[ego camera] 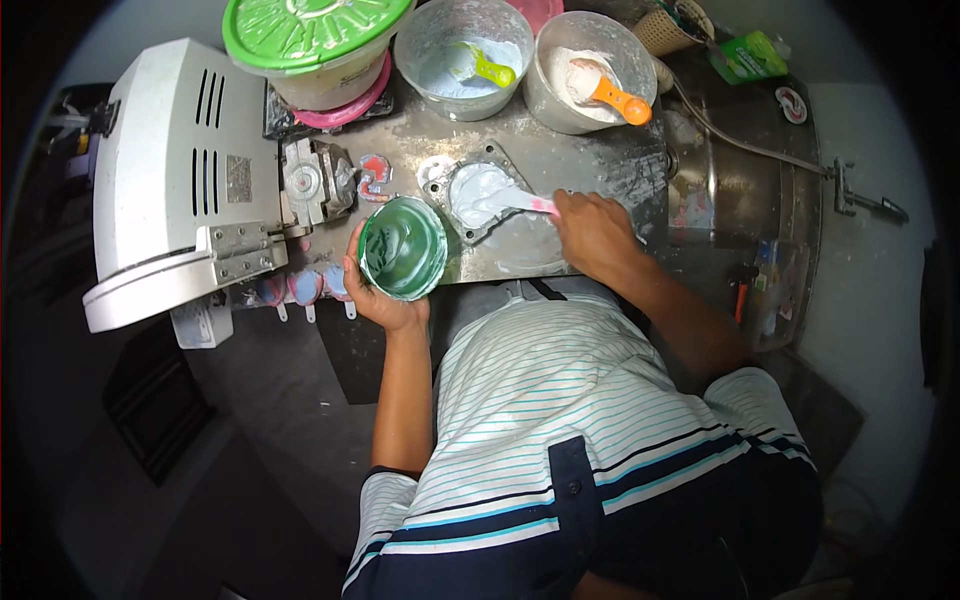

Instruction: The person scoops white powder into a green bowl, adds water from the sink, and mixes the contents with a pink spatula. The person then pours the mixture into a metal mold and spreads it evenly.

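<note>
My left hand [379, 300] holds a green flexible mixing bowl [403, 247], its opening towards me and white-blue paste smeared on its rim and inside. In my right hand [600, 232] is a spatula [532, 204] with a pink handle part; its blade is coated and touches the pale paste. That pale blue-white paste [478, 193] fills the middle of a square metal plate [469, 237] with holes at its corners. The plate lies on the metal worktop, just right of the bowl.
Behind stand a green-lidded tub [330, 86], a bowl of bluish powder [465, 101] with a green scoop [491, 71], and a bowl of pinkish powder [559, 112] with an orange scoop [621, 101]. A white machine housing [172, 150] and metal fixture [307, 180] are left, a sink [694, 172] right.
</note>
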Tool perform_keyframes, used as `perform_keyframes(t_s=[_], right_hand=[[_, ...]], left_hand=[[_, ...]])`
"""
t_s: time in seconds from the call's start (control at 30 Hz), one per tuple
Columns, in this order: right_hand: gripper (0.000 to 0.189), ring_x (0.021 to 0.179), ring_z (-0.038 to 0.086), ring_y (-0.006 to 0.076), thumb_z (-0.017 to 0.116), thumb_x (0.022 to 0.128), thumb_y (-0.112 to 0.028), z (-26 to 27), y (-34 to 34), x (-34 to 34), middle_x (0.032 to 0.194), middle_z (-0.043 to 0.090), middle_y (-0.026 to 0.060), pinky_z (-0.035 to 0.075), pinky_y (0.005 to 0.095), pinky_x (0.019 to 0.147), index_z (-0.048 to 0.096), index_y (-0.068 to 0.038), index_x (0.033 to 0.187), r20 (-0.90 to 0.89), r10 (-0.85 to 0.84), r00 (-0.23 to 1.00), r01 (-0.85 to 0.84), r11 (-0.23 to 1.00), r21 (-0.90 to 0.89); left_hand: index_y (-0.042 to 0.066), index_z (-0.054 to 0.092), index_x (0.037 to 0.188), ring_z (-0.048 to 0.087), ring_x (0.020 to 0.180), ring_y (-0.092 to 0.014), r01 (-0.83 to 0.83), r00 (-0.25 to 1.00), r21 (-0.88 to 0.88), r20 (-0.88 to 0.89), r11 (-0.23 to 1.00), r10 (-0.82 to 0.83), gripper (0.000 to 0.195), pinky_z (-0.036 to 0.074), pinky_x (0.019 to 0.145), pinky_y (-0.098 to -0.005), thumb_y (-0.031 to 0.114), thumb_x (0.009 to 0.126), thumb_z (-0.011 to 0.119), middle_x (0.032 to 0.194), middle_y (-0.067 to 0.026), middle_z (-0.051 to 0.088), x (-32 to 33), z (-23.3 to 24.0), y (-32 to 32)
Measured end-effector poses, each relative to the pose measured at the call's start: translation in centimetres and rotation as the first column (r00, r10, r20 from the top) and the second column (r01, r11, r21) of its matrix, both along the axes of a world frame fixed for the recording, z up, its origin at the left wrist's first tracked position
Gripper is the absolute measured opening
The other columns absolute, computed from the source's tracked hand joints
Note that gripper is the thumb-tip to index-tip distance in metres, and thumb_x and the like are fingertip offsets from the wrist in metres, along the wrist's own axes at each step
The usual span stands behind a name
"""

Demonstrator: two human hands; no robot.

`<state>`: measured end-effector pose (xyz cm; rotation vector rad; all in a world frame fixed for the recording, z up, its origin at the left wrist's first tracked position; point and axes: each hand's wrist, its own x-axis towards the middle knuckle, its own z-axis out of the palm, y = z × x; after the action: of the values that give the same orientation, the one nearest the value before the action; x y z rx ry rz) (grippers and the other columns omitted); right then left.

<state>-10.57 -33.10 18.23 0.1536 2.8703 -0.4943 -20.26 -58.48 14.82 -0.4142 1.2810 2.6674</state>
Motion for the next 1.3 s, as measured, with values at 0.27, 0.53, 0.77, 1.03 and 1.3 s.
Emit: perform_keyframes(t_s=[0.27, 0.53, 0.77, 1.03, 1.3], right_hand=[[0.019, 0.084, 0.063, 0.0365, 0.055, 0.094, -0.019, -0.5, 1.3, -1.9, 0.087, 0.065, 0.0189, 0.049, 0.0472, 0.077, 0.055, -0.001, 0.098, 0.004, -0.08, 0.997, 0.08, 0.995, -0.059], [0.019, 0.089, 0.061, 0.0377, 0.056, 0.093, -0.02, -0.6, 1.3, -2.4, 0.09, 0.065, 0.0191, 0.048, 0.0482, 0.079, 0.055, -0.002, 0.098, 0.016, -0.109, 0.994, 0.109, 0.994, 0.005], [0.02, 0.089, 0.061, 0.0385, 0.057, 0.092, -0.02, -1.3, 0.8, -1.3, 0.091, 0.064, 0.0204, 0.049, 0.0487, 0.078, 0.055, -0.001, 0.097, -0.019, -0.179, 0.984, 0.18, 0.98, 0.086], [0.024, 0.091, 0.06, 0.0429, 0.057, 0.094, -0.019, -1.2, 0.4, -1.2, 0.091, 0.062, 0.0243, 0.047, 0.0506, 0.08, 0.055, 0.004, 0.101, -0.066, -0.393, 0.917, 0.391, 0.92, -0.038], [0.028, 0.068, 0.059, 0.0316, 0.049, 0.1, -0.022, -1.7, 1.3, -2.9, 0.076, 0.063, 0.0137, 0.046, 0.0416, 0.068, 0.063, -0.001, 0.089, 0.16, -0.329, 0.931, 0.365, 0.811, -0.457]], left_hand=[[-0.003, 0.05, 0.13, 0.06, 0.113, -0.027, -0.054, 0.998, -0.001, 0.026, 0.999, 0.054, 0.053, 0.048, 0.099, -0.0413, 0.037, 0.1, 0.035, 0.123, -0.0172, 0.059, 0.7, -0.9, -0.2], [-0.002, 0.05, 0.13, 0.059, 0.114, -0.026, 0.006, 1.0, 0.059, 0.009, 0.998, -0.006, 0.052, 0.047, 0.1, -0.04, 0.037, 0.1, 0.034, 0.124, -0.0163, 0.059, 0.7, -1.2, -0.5], [-0.001, 0.048, 0.132, 0.058, 0.115, -0.026, 0.076, 0.997, 0.067, 0.0, 0.995, -0.076, 0.052, 0.046, 0.101, -0.0398, 0.036, 0.099, 0.034, 0.125, -0.0165, 0.059, 0.6, -1.0, -2.3], [-0.003, 0.047, 0.132, 0.058, 0.113, -0.026, 0.176, 0.984, 0.119, -0.012, 0.977, -0.176, 0.054, 0.046, 0.101, -0.0388, 0.036, 0.097, 0.038, 0.124, -0.0165, 0.058, 0.7, -0.5, -4.9], [-0.004, 0.047, 0.133, 0.059, 0.115, -0.026, 0.174, 0.985, 0.116, -0.028, 0.978, -0.172, 0.055, 0.046, 0.102, -0.0395, 0.038, 0.097, 0.039, 0.125, -0.0173, 0.059, 0.4, -0.2, -6.5]])
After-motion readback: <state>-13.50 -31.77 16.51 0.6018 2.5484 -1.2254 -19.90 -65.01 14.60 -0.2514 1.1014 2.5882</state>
